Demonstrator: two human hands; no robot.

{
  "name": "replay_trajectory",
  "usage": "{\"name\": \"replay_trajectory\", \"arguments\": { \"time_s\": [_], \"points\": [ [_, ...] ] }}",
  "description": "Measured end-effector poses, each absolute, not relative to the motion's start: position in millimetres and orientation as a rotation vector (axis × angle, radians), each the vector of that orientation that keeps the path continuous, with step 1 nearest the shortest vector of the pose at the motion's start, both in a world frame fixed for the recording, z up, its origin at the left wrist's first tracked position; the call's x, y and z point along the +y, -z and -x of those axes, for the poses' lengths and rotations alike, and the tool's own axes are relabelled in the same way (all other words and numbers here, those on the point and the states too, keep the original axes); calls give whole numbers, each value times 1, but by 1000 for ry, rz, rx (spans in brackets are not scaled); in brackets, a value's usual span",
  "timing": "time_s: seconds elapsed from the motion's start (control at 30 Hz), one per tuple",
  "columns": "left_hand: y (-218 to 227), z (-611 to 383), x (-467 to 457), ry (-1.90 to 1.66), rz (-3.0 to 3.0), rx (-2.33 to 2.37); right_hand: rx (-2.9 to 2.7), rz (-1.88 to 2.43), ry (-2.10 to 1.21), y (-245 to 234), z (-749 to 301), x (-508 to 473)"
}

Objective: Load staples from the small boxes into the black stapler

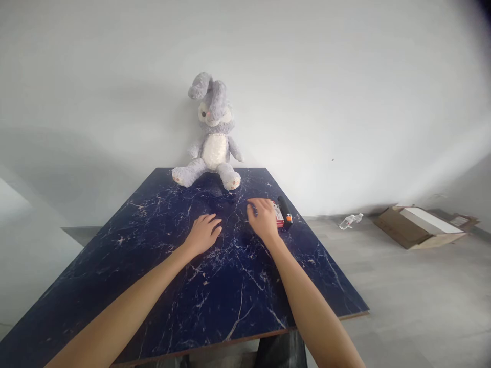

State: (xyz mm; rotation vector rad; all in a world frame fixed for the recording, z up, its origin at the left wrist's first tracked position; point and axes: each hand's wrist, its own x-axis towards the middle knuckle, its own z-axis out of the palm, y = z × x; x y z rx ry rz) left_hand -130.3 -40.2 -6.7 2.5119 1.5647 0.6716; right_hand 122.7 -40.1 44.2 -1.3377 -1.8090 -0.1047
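Observation:
My left hand (203, 232) lies flat and open on the dark blue marbled tabletop (161, 286), holding nothing. My right hand (263, 217) rests palm down a little to its right, fingers curled over something small and bluish at its fingertips that I cannot make out. Just right of that hand lie a small red and white box (278, 214) and a black object with an orange end (285, 211). A grey plush rabbit (211, 138) sits at the table's far edge, leaning on the white wall.
The table's right edge (330, 255) drops to a grey floor. On the floor at the right lie an empty plastic bottle (350, 221) and a flattened cardboard box (420, 226) by the wall.

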Motion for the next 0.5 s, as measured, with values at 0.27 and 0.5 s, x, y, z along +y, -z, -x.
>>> {"name": "replay_trajectory", "arguments": {
  "time_s": [0.27, 0.5],
  "points": [
    [-8, 204, -59, -900, -2531, 1571, -1118, 2103, -212, -40, -207, -19],
    [-11, 263, -60, -903, -2196, 1803, -1320, 2117, -393, -30, -211, -13]
  ]
}}
